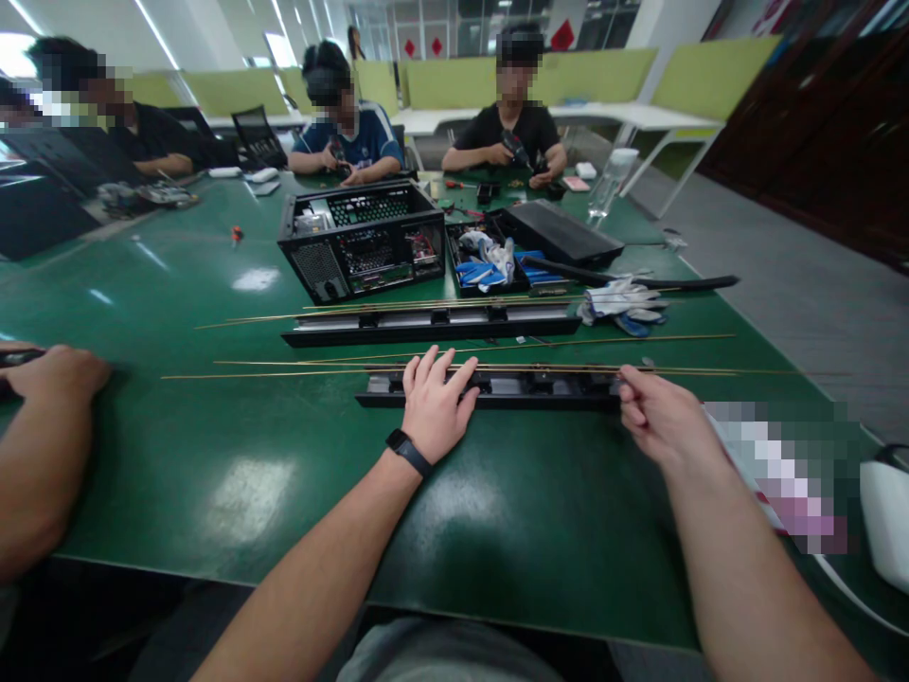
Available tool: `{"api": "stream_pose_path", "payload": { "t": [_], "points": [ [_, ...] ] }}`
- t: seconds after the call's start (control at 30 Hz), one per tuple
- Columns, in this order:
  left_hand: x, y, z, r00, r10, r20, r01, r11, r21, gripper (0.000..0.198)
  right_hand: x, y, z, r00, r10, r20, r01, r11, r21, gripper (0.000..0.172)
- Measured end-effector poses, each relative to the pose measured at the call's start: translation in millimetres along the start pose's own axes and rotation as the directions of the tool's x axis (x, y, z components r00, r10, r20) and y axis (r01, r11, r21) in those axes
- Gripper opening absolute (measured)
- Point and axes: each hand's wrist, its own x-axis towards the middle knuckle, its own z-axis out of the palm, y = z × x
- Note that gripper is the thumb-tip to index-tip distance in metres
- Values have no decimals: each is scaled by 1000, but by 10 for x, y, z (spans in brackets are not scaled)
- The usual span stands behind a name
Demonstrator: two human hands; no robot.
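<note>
The step in hand looks like steadying and adjusting by touch; the left hand (435, 407) lies palm down with its fingers spread across the near black rail (546, 402), gripping nothing that shows; the right hand (657, 409) is curled, thumb and forefinger drawn together at the rail's right end, seemingly pinching one of the gold rods (554, 368), though the exact contact is too small to tell; the rail lies lengthwise on the green table (312, 502) in front of the person, the rods along its top; the next move, I judge, calls for a firm left palm and a light right pinch, since such thin rods could bend or roll; a second black rail (440, 332) lies just beyond, more rods around it; behind it stand an open computer case (369, 242) and a black tray of gloves, with loose gloves (621, 301) to the right; the long rod ends and that second rail crowd the far side; another person's hand (61, 371) rests well apart at left.
</note>
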Motion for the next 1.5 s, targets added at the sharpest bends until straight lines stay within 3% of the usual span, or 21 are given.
{"api": "stream_pose_path", "payload": {
  "t": [0.1,0.27,0.4,0.57,0.83,1.5],
  "points": [
    [-5,-3,5,1000,1,-11,-1,1000,1,47,9,42,-11,999,11,51,-10,1000,-22,46],
    [-9,-3,0,1000,10,-8,-10,1000,5,48,112,51,-88,999,-23,-47,25,999,28,36],
    [-2,-1,-5,1000,-4,1,4,1000,6,48,155,32,-137,999,-19,-31,20,999,26,39],
    [5,-6,0,1000,-8,0,8,1000,2,48,74,64,-67,998,11,63,-11,1000,6,41],
    [15,8,-23,1000,-16,22,16,1000,2,48,103,7,-58,997,-6,-73,10,999,47,37],
    [16,-5,-21,1000,-1,8,1,1000,7,48,-72,-68,34,999,45,-16,-44,998,35,32]
  ]
}}
